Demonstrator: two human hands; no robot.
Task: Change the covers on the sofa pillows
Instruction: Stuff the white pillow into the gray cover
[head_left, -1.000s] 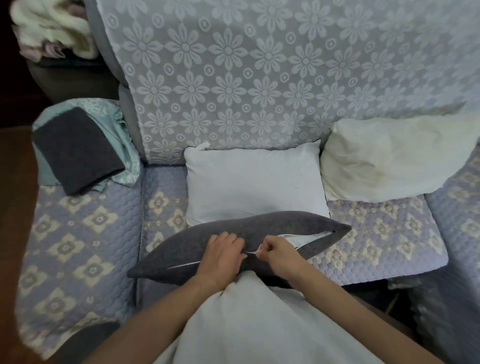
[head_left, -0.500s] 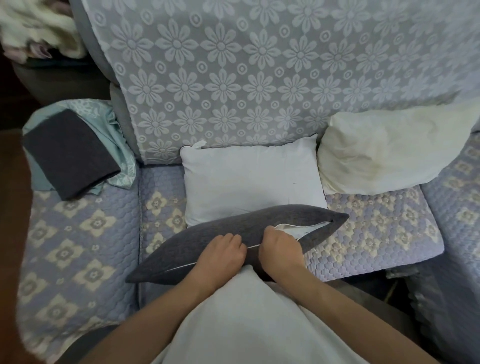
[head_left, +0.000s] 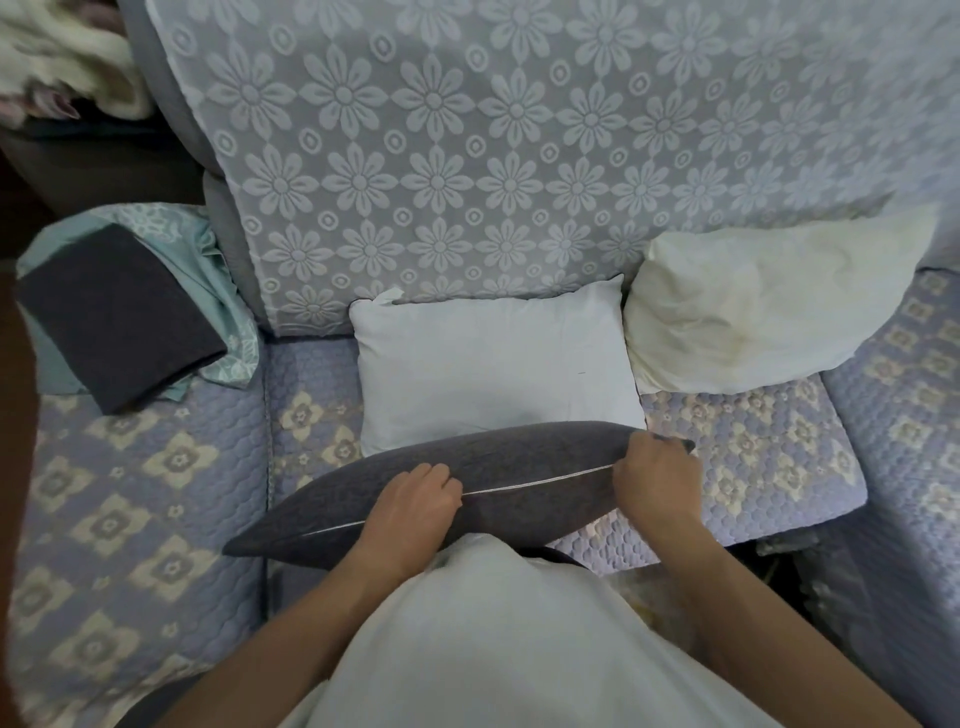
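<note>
A pillow in a dark grey cover (head_left: 519, 462) lies edge-up across the front of the sofa seat, its pale zipper line running along the top. My left hand (head_left: 415, 499) grips the cover at the middle of the zipper seam. My right hand (head_left: 657, 480) pinches the zipper at the cover's right end; the pull itself is hidden under my fingers. No white filling shows along the seam. Behind it a bare white pillow (head_left: 493, 364) leans on the backrest, and a cream, stained pillow (head_left: 769, 306) lies to its right.
A folded dark grey cover (head_left: 119, 317) rests on teal cloth (head_left: 218, 291) on the left armrest. The sofa (head_left: 156, 467) has a quilted lilac flower cover and a lace drape (head_left: 519, 156) over its back. A pale blanket (head_left: 62, 67) sits top left.
My right hand has slid right along the zipper from the middle to the cover's right end, closing the gap where white filling showed. My left hand stayed on the seam.
</note>
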